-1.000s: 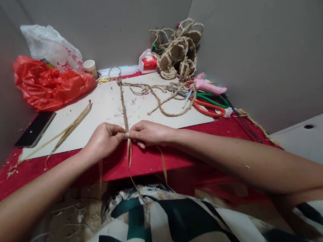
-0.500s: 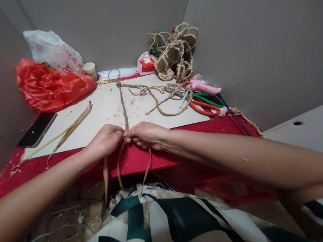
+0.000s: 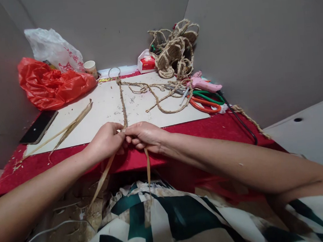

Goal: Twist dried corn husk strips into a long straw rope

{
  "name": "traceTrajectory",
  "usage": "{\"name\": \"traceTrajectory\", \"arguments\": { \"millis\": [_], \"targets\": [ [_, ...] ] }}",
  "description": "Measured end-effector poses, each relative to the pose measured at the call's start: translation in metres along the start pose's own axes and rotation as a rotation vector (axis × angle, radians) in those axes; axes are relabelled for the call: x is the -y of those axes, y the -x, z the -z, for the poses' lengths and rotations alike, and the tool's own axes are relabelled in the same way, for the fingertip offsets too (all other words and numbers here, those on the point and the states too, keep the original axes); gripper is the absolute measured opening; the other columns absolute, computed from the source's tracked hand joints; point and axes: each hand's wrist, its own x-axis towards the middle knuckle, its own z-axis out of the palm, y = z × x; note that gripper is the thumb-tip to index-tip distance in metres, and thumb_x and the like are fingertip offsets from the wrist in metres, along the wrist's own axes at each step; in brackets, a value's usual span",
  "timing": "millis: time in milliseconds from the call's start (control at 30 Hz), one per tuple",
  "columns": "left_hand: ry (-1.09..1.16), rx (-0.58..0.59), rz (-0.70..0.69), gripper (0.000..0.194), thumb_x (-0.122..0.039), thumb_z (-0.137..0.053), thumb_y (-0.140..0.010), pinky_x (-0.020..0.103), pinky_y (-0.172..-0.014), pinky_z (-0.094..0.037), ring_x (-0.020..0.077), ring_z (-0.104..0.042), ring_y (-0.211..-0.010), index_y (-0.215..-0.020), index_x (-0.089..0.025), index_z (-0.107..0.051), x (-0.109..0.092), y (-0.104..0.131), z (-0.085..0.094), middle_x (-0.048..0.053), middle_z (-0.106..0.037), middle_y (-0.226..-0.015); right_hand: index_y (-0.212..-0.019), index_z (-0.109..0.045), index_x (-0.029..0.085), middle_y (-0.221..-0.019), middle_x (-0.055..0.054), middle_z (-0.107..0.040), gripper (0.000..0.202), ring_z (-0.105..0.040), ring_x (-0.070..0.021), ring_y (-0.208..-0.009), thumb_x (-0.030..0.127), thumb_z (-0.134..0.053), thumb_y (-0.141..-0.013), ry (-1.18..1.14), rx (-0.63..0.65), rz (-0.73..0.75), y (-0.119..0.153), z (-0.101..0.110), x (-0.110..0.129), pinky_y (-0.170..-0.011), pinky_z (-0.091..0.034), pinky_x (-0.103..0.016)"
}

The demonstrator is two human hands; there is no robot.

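A braided straw cord (image 3: 123,103) runs down a white board (image 3: 104,103) from a metal ring (image 3: 114,72) near its back edge. At the cord's near end, my left hand (image 3: 108,140) and my right hand (image 3: 144,136) meet, fingertips pinched and touching. Both are closed on the straw strands there. One loose strand (image 3: 103,179) hangs below my left hand, another (image 3: 148,165) below my right. The exact crossing of the strands is hidden by my fingers.
On the left lie a phone (image 3: 39,127), dry husk strips (image 3: 73,124) and a red plastic bag (image 3: 55,86). A paper cup (image 3: 90,68) and tissue pack (image 3: 146,61) stand behind. Rightward are woven straw pieces (image 3: 174,54), a pink glue gun (image 3: 203,84) and orange-handled scissors (image 3: 205,105).
The strand by my left hand has swung out to the left, and the middle hanging strand no longer shows. My hands stay together, with their fingers slightly shifted.
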Motion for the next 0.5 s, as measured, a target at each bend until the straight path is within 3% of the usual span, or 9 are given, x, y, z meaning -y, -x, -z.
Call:
{"name": "traceTrajectory", "arguments": {
  "millis": [167, 300, 400, 500],
  "targets": [
    [-0.249, -0.141, -0.157, 0.012, -0.010, -0.045, -0.074, 0.022, -0.050, -0.040, 0.0139, -0.060, -0.053, -0.077, -0.015, -0.056, 0.005, 0.001, -0.008, 0.004, -0.065, -0.063, -0.057, -0.044, 0.013, -0.041, 0.006, -0.040, 0.028, -0.023, -0.0008, -0.031, 0.010, -0.048, -0.084, -0.025, -0.052, 0.002, 0.001, -0.004, -0.004, -0.030, -0.012, -0.014],
    [-0.372, -0.210, -0.190, 0.006, -0.013, -0.050, -0.075, 0.025, -0.056, -0.040, 0.0162, -0.060, -0.061, -0.077, -0.015, -0.056, 0.000, 0.004, -0.013, 0.007, -0.067, -0.068, -0.050, -0.041, 0.014, -0.038, 0.006, -0.037, 0.031, -0.024, -0.0011, -0.030, 0.007, -0.046, -0.080, 0.033, -0.108, 0.047, 0.003, -0.007, -0.003, -0.030, -0.013, -0.014],
    [-0.302, -0.167, -0.221, 0.013, -0.013, -0.052, -0.073, 0.026, -0.059, -0.042, 0.0172, -0.061, -0.067, -0.084, -0.014, -0.058, -0.002, 0.008, -0.015, 0.007, -0.068, -0.075, -0.047, -0.040, 0.014, -0.036, 0.006, -0.036, 0.030, -0.025, -0.0014, -0.029, 0.004, -0.045, -0.076, 0.095, -0.149, 0.068, 0.005, -0.007, -0.001, -0.030, -0.015, -0.015],
    [-0.149, -0.051, -0.212, 0.021, -0.018, -0.053, -0.073, 0.025, -0.058, -0.043, 0.0163, -0.061, -0.064, -0.092, -0.014, -0.061, 0.000, 0.012, -0.010, 0.005, -0.068, -0.074, -0.050, -0.044, 0.013, -0.037, 0.006, -0.037, 0.026, -0.024, -0.0012, -0.030, 0.004, -0.045, -0.074, 0.112, -0.105, 0.050, 0.007, -0.001, 0.001, -0.031, -0.015, -0.015]
  ]
}}
